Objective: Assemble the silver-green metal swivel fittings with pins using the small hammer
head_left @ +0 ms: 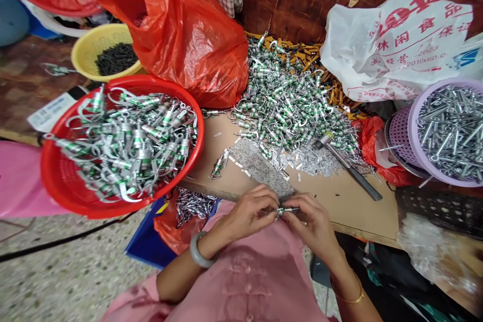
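Cardboard [362, 215]: a bare lane runs right of centre, below the hammer [353, 173].
Red basket [201, 128]: blocks passage at centre left.
Metal parts [290, 98]: heaped barrier, upper centre.
Purple basket [400, 126]: walls off the right edge.

head view | from above | faces forward, down | close over left hand [249, 215], right hand [315, 219]

Light: fairly even, we find, around the bare left hand [252, 215].
Glare: beyond it, on the shiny red plastic bag [192, 43].
Softness: crumpled clear plastic [428, 241], right of the bare right hand [315, 224].
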Available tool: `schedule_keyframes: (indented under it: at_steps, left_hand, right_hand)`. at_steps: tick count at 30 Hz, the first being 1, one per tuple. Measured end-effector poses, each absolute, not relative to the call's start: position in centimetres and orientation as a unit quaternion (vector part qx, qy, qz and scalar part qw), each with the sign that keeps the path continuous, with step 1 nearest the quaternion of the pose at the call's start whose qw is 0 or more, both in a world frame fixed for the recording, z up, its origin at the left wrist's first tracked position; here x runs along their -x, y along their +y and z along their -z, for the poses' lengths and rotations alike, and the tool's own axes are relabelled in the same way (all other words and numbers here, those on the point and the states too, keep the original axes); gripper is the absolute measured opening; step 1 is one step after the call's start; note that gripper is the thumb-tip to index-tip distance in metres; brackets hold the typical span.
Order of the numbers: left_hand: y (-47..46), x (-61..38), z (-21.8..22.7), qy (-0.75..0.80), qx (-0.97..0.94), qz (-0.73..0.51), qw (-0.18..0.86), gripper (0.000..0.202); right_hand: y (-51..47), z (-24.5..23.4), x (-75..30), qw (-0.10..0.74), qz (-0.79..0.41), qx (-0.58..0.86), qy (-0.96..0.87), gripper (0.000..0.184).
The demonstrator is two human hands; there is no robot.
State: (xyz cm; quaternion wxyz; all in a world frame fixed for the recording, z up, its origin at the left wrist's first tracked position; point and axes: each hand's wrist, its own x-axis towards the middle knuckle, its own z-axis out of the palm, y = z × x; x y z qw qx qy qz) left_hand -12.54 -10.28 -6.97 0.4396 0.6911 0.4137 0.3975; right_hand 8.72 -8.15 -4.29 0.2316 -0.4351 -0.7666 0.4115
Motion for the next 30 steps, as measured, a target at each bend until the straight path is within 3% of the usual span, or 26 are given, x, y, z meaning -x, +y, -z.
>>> schedule_keyframes:
  at_steps: [6, 10, 14, 19, 22, 26, 30]
  left_hand:
    - [-12.2, 10.2, 8.4, 0.490, -0.437, -0.380, 0.651, 0.012]
    - [-13.7, 8.7, 9.4, 0.444, -0.244, -0.413, 0.757, 0.025]
    - [-14.5, 7.5, 10.4, 0.420, -0.150, -0.450, 0.774, 0.051]
    - [-14.4, 6.3, 10.7, 0.457, -0.160, -0.496, 0.721, 0.047]
    - [-14.3, 6.5, 10.8, 0.489, -0.169, -0.508, 0.689, 0.046]
    - [-14.0, 7.6, 10.9, 0.527, -0.177, -0.529, 0.641, 0.045]
    - [-13.5, 8.5, 10.9, 0.529, -0.189, -0.528, 0.637, 0.045]
  right_hand:
    - [-9.8, 4.5, -9.5, 0.121, -0.496, 0.509, -0.693, 0.020]
    - [-10.7, 5.7, -10.4, 0.125, -0.603, 0.544, -0.570, 0.036]
    - [-10.7, 6.7, -11.0, 0.149, -0.637, 0.561, -0.507, 0.048]
    - [-10.4, 7.0, -11.5, 0.148, -0.649, 0.557, -0.497, 0.048]
    - [-9.1, 7.0, -12.2, 0.161, -0.581, 0.583, -0.544, 0.044]
    - [-5.2, 7.3, -11.8, 0.197, -0.353, 0.643, -0.650, 0.029]
    - [-1.8, 7.7, -9.6, 0.073, -0.203, 0.629, -0.747, 0.011]
